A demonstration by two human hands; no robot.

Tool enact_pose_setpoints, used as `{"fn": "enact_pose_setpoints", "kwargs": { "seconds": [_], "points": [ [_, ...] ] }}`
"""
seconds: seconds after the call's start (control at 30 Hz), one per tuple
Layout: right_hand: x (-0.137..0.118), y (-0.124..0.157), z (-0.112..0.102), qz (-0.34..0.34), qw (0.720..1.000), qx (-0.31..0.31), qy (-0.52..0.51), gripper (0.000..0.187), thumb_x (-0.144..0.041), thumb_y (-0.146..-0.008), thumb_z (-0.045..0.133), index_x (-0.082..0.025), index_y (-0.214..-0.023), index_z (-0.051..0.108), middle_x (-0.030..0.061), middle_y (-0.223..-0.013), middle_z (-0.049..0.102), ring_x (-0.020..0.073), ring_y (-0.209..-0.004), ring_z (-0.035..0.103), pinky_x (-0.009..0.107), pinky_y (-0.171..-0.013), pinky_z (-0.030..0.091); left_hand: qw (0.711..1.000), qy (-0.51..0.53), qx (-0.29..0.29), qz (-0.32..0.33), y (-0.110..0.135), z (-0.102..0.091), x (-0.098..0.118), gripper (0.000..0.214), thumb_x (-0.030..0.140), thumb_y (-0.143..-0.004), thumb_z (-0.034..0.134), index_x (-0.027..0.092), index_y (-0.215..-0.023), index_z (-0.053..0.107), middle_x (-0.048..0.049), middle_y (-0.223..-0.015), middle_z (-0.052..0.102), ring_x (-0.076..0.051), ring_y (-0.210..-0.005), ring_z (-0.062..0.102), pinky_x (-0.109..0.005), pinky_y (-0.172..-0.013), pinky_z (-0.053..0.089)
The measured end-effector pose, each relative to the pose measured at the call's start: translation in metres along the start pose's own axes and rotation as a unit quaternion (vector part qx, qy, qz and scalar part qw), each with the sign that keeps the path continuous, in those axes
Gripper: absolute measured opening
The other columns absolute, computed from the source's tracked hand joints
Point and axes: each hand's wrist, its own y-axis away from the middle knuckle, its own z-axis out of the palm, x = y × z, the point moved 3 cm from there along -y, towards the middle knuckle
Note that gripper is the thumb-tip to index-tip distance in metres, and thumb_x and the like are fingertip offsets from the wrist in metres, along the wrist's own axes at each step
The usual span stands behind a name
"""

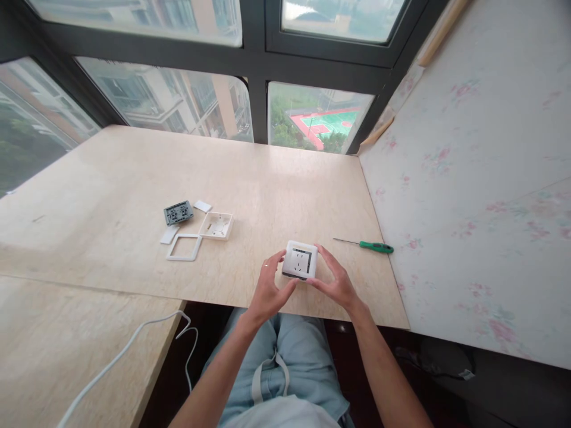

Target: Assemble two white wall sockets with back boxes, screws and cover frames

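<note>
Your two hands are at the white wall socket (300, 260), which is at the near side of the stone-patterned countertop (276, 184), directly in front of you. Its pin holes face up, and a dark L-shaped strip shows along the top and right of the inner panel. Whether its underside touches the countertop cannot be determined.

Your left hand (267, 290) has its fingers curved against the socket's left side and its thumb at the lower edge, gripping between them; a ring is on one finger. Your right hand (336, 285) has its fingers at the upper right corner and its thumb at the lower right, pinching that side. On both hands, the thumb and forefinger are set apart around the socket.

To the right of your right hand lies a screwdriver (375, 246) with a green handle, its shaft pointing left.

Well to the left of your hands is a loose group: a white back box (217, 226), open side up; a dark grey socket module (178, 213); a square white frame (182, 258); and two small white plates (203, 205), one above the box, the other between module and frame. A white cable (154, 321) crosses the lower left surface and hangs past its edge.
</note>
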Motion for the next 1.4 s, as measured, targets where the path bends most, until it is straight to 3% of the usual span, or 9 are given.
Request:
{"fn": "enact_pose_setpoints", "kwargs": {
  "seconds": [0.1, 0.5, 0.87, 1.03, 1.2, 1.4],
  "points": [
    [0.007, 0.003, 0.002, 0.011, 1.0, -0.011, -0.004, 0.086, -0.043, -0.08, 0.075, -0.03, -0.152, 0.03, 0.0091, -0.152, 0.045, 0.0298, -0.14, 0.042, 0.052, -0.116, 0.036, 0.999, -0.006, -0.032, 0.016, -0.002, -0.005, -0.013, 0.057, 0.033, -0.087, 0.066, 0.026, -0.139, 0.043, -0.0134, -0.133, 0.058, -0.026, -0.12, 0.057, -0.042, -0.093, 0.05],
    [0.019, 0.01, 0.012, 0.012, 0.999, -0.037, 0.003, 0.088, -0.04, -0.083, 0.072, -0.032, -0.155, 0.021, 0.0092, -0.156, 0.038, 0.0297, -0.142, 0.038, 0.054, -0.116, 0.035, 0.999, 0.015, -0.022, -0.029, -0.002, 0.001, -0.037, 0.044, 0.036, -0.089, 0.065, 0.024, -0.13, 0.054, -0.0101, -0.128, 0.065, -0.024, -0.113, 0.064, -0.042, -0.095, 0.055],
    [0.014, 0.012, 0.013, 0.004, 0.998, -0.057, -0.01, 0.08, -0.035, -0.086, 0.069, -0.031, -0.154, 0.026, 0.0069, -0.162, 0.025, 0.0283, -0.147, 0.028, 0.053, -0.118, 0.032, 0.997, 0.055, -0.035, -0.036, -0.001, 0.004, -0.039, 0.042, 0.035, -0.09, 0.064, 0.025, -0.129, 0.054, -0.0096, -0.128, 0.063, -0.022, -0.112, 0.064, -0.04, -0.094, 0.055],
    [0.013, 0.014, 0.013, 0.004, 0.999, -0.052, -0.015, 0.077, -0.032, -0.086, 0.069, -0.031, -0.153, 0.029, 0.0076, -0.16, 0.031, 0.027, -0.146, 0.032, 0.052, -0.117, 0.033, 0.997, 0.066, -0.045, -0.008, -0.002, 0.003, -0.039, 0.05, 0.033, -0.09, 0.065, 0.026, -0.137, 0.048, -0.0122, -0.136, 0.055, -0.024, -0.12, 0.059, -0.041, -0.093, 0.056],
    [0.015, 0.014, 0.015, 0.01, 0.999, -0.044, -0.02, 0.076, -0.032, -0.086, 0.07, -0.031, -0.152, 0.032, 0.0076, -0.159, 0.031, 0.0271, -0.146, 0.033, 0.052, -0.118, 0.033, 0.993, 0.036, -0.11, 0.011, -0.011, 0.004, -0.042, 0.051, 0.034, -0.093, 0.059, 0.029, -0.142, 0.044, -0.0117, -0.15, 0.043, -0.027, -0.139, 0.041, -0.046, -0.102, 0.051],
    [0.018, 0.014, 0.016, 0.016, 0.999, -0.034, -0.026, 0.076, -0.034, -0.085, 0.07, -0.031, -0.151, 0.033, 0.0077, -0.158, 0.035, 0.0286, -0.144, 0.035, 0.053, -0.117, 0.033, 0.984, -0.024, -0.156, 0.087, -0.023, 0.006, -0.049, 0.05, 0.034, -0.097, 0.052, 0.029, -0.146, 0.041, -0.0115, -0.155, 0.037, -0.027, -0.14, 0.041, -0.051, -0.111, 0.041]
  ]
}}
